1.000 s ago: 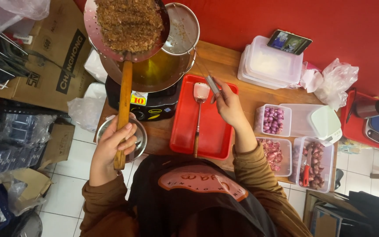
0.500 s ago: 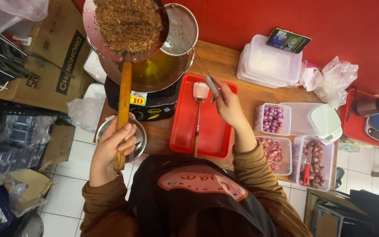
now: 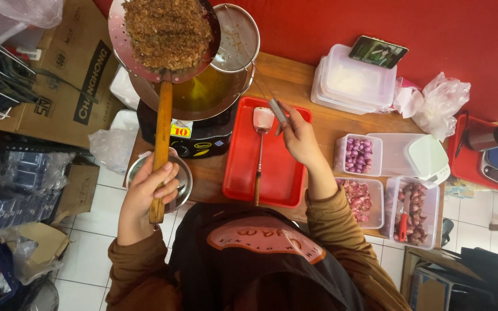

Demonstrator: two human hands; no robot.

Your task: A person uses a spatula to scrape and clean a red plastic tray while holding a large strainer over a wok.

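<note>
My left hand (image 3: 145, 193) grips the long wooden handle of a large metal skimmer (image 3: 165, 37) heaped with brown fried bits, raised over a wok of yellow oil (image 3: 203, 95) on a black stove (image 3: 200, 141). My right hand (image 3: 298, 135) holds the thin metal handle of a round wire strainer (image 3: 237, 37) that hangs above the wok's far side. Below that hand a metal spatula (image 3: 260, 150) lies on a red tray (image 3: 278, 184).
A steel bowl (image 3: 183, 184) sits by my left hand. Tubs of shallots (image 3: 358, 155) and sliced shallots (image 3: 361, 198), stacked white lidded containers (image 3: 355, 83), a phone (image 3: 378, 52) and plastic bags (image 3: 439, 101) crowd the wooden table at right. Cardboard boxes (image 3: 59, 86) stand at left.
The skimmer has shifted slightly toward the upper right over the wok. My right hand stays on the strainer handle, barely moved.
</note>
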